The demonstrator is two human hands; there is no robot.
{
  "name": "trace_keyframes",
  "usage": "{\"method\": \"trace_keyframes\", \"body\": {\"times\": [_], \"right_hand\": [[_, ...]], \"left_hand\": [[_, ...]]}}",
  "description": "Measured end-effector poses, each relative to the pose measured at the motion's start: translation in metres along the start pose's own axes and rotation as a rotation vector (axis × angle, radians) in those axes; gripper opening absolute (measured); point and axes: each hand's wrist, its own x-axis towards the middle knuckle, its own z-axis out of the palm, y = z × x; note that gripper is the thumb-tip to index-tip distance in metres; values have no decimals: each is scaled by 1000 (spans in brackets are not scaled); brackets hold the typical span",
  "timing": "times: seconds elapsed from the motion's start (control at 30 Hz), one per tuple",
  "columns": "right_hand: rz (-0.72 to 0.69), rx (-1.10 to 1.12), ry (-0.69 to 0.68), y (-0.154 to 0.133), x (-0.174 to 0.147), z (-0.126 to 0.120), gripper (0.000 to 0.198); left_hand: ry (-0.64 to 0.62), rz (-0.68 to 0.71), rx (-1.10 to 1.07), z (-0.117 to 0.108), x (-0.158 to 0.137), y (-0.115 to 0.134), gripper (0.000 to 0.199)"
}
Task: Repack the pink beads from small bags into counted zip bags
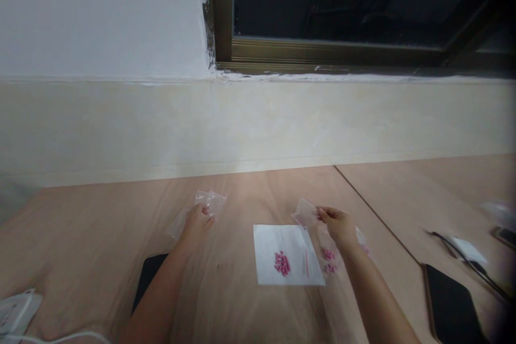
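Note:
My right hand (pixel 332 220) pinches the edge of a small clear plastic bag (pixel 305 212) between thumb and fingertips, just above the upper right corner of a white paper sheet (pixel 264 266). A small heap of pink beads or pellets (pixel 282 263) lies on the sheet, left of a short red line. Over at the left, my left hand (pixel 197 220) rests on several clear plastic bags (pixel 212 201); its thumb stands apart from the curled fingers. Beside the sheet, under my right forearm, are clear bags with pink pieces (pixel 329 254) inside, partly hidden.
A black flat device (pixel 148 277) lies partly under my left forearm. At the right are a dark phone-like slab (pixel 451 301), a black cable (pixel 463 258) and a white card (pixel 470 250). A white item with a cord (pixel 18 312) sits lower left. The wall and window (pixel 342 5) border the table's back.

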Motion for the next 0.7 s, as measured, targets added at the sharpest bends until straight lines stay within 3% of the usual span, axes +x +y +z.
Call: {"method": "trace_keyframes", "body": {"times": [0.13,0.27,0.47,0.63,0.7], "right_hand": [[29,-176,-4,23,31,-5,23],[56,-457,50,47,50,-10,14],[43,-1000,94,54,53,-3,22],[57,-1019,265,40,46,2,40],[17,-983,307,36,46,0,38]], "left_hand": [[-1,-38,107,10,25,-10,15],[-29,-70,192,19,31,-20,17],[-115,-65,256,21,30,-26,7],[-160,-17,263,17,28,-19,9],[-157,-1,253,15,24,-16,12]]}}
